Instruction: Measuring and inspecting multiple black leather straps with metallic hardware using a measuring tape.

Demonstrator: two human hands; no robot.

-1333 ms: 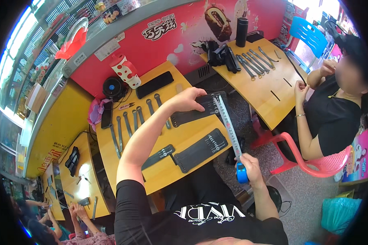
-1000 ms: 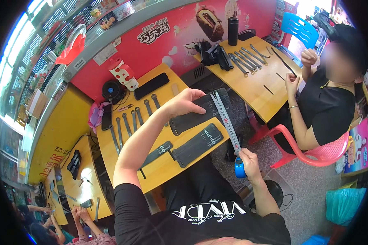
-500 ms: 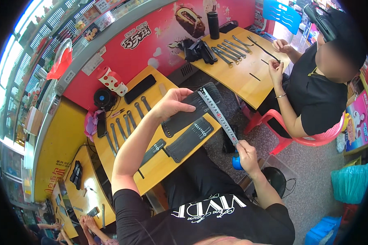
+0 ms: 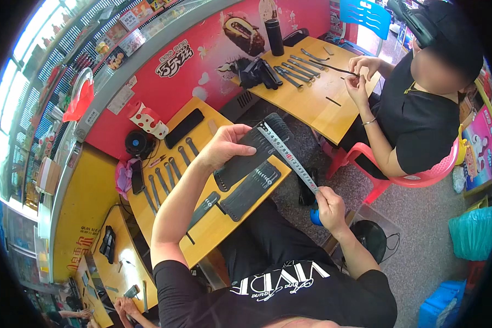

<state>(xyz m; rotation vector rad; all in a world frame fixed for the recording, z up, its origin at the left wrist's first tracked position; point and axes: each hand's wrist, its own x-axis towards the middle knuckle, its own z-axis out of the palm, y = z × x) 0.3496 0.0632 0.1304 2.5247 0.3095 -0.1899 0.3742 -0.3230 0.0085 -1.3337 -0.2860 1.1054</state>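
My left hand (image 4: 232, 145) pinches a dark flat piece (image 4: 249, 161), fingers wrapped over its upper edge, and holds it slightly above the yellow table. In my right hand (image 4: 329, 208) is a tape measure (image 4: 315, 216) with a blue case, off the table's right edge. Its white blade (image 4: 291, 157) runs out from that hand to the far corner of the dark piece. Nearer me, a dark flat bundle (image 4: 243, 195) with a row of small shiny fittings lies on the table. A narrower dark strap piece (image 4: 205, 208) lies beside it.
Several dark straps (image 4: 169, 172) lie in a row on my table (image 4: 202, 243). Behind them are a black case (image 4: 185, 128), a small fan (image 4: 136, 142) and a spotted cup (image 4: 147, 120). At the right, a person (image 4: 421, 104) on a pink chair (image 4: 432, 175) handles a dark strip.
My hands and the tape stay in nearly the same pose, while the view shifts slightly. The other person's hands have come closer together around the dark strip.
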